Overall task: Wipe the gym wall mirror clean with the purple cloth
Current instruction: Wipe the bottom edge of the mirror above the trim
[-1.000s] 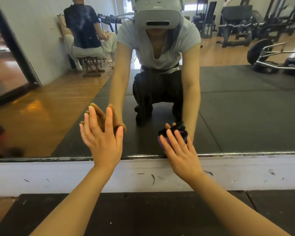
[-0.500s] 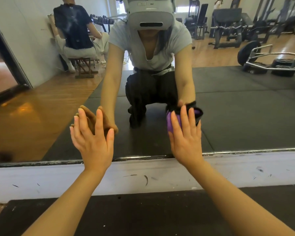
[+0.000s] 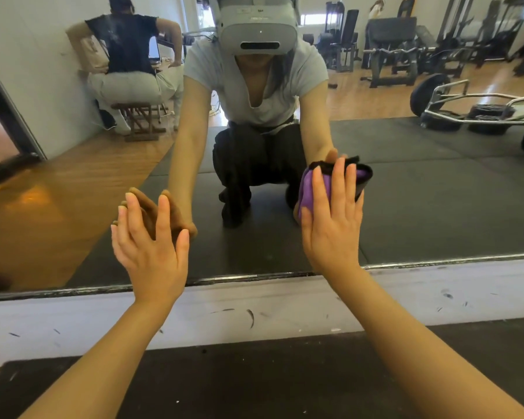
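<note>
with the right hand [image 3: 330,225] pressing the purple cloth [image 3: 310,189] flat-fingered against the low part of the mirror [image 3: 436,192] and the left hand [image 3: 152,252] spread on the glass as a brace, firm, even, overlapping strokes should avoid streaks.

Left arm: bare from the lower frame edge up to the wrist, no sleeve, watch or band in sight.
Left hand [image 3: 152,252]: bare, no ring or glove; short, plain nails.
Right arm: bare along its whole visible length, nothing worn on the wrist.
Right hand [image 3: 333,225]: bare, no ring or glove.
Headset, seen in the mirror [image 3: 257,33]: pale grey, rounded front, a dark slot low in the middle.
Top, in the reflection [image 3: 224,74]: light grey, short sleeves, open V neckline.
Trousers, in the reflection [image 3: 248,155]: black, loose.
</note>
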A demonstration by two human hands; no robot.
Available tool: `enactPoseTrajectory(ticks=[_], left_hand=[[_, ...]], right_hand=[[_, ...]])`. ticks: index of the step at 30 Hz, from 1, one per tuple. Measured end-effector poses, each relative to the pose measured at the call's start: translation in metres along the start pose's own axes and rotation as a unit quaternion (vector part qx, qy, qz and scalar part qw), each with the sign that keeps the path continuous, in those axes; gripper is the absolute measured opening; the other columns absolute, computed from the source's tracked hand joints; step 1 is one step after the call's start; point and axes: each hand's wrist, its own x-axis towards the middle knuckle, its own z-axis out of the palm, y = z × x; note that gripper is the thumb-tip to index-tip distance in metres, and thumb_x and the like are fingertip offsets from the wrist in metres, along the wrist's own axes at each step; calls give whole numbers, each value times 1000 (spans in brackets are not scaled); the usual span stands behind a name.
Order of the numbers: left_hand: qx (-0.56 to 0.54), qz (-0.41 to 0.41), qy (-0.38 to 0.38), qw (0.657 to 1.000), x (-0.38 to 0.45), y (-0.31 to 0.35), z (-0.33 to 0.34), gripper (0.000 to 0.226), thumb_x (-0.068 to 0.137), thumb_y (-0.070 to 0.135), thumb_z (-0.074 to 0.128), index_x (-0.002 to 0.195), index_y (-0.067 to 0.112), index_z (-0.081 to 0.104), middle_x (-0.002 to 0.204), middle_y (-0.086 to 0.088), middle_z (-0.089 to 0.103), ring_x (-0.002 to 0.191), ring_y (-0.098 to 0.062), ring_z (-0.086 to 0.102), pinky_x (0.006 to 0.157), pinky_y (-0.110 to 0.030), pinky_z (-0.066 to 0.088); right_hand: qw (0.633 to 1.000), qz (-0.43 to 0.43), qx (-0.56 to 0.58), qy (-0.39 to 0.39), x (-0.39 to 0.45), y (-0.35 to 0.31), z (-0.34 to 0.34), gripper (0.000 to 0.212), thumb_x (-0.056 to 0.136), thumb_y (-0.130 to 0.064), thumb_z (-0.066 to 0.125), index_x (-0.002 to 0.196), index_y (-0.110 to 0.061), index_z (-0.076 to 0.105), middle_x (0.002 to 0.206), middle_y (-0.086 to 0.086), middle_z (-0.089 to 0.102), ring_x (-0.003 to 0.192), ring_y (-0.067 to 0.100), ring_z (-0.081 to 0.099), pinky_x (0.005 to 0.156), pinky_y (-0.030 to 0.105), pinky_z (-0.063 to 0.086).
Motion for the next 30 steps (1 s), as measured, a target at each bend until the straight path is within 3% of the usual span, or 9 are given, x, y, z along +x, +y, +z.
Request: enactPoseTrajectory(ticks=[7,12,15,17,20,22,25,30], left_hand=[[2,-3,0,1000,-1,0,-1,61,103,44,35,157,22,15,161,-18,7,146,-42,14,115,-63,17],[-5,1,5,1000,-1,1,1,59,105,48,27,156,22,15,161,-16,5,147,-41,12,116,-61,14],[-8,-3,7,1000,-1,2,1,60,105,50,24,157,21,16,162,-17,6,147,-42,13,117,-59,12],[-9,-1,8,1000,0,3,1,60,105,51,24,157,22,16,162,-16,6,148,-42,13,118,-58,11],[-10,-2,10,1000,0,4,1,60,105,51,23,156,20,17,162,-16,6,148,-42,13,118,-57,9],[-12,-4,10,1000,-1,5,1,61,105,51,24,156,19,18,162,-17,6,148,-42,12,119,-56,8],[-10,-3,8,1000,-1,4,-1,61,105,50,25,157,19,18,162,-18,7,148,-43,13,119,-56,8],[-5,1,8,1000,0,4,0,61,105,50,24,156,18,19,162,-18,6,148,-43,12,119,-55,6]], right_hand=[[998,-5,-21,-59,-42,13,12,53,106,-35,28,151,-7,25,159,20,11,148,37,4,109,61,14],[991,-5,-57,-125,-93,25,18,54,109,-39,15,151,-8,27,157,21,18,145,42,13,106,64,16],[988,13,-65,-136,-94,22,17,55,108,-40,14,152,-9,24,158,21,16,152,34,-3,107,64,13],[991,16,-62,-119,-84,21,13,54,107,-38,20,154,-10,22,160,19,13,153,27,-14,112,62,10],[997,42,-39,-56,-43,18,5,57,103,-33,34,155,-13,19,161,17,9,153,21,-17,124,48,-1],[998,63,-17,-19,-22,15,3,57,103,-32,35,155,-14,20,161,16,9,152,17,-19,123,42,-6],[997,64,-15,-30,-27,17,6,57,104,-36,33,155,-15,19,162,14,6,152,18,-18,118,53,2],[992,6,-57,-113,-98,42,14,54,108,-40,14,156,-15,12,167,7,-11,154,26,-13,110,62,13]])
